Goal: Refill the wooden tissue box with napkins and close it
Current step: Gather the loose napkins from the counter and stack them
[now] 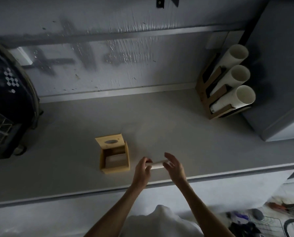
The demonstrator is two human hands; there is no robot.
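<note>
A wooden tissue box (114, 169) stands open on the grey counter (74, 168), left of my hands. Its lid (110, 141), with an oval slot, is tipped back at the far side. A low stack of pale napkins (115, 161) lies inside the box. Between my hands, just right of the box, is a pale stack of napkins (157, 165) seen edge-on. My left hand (142, 170) pinches its left end with fingers and thumb. My right hand (174, 165) touches the right end with straight, spread fingers.
A cardboard holder (209, 93) with three tubes of white cups stands at the back right beside a grey cabinet (279, 82). A dark machine (7, 108) sits at the left. The counter's front edge (108, 189) runs below my hands. A wire basket (269, 224) is at the lower right.
</note>
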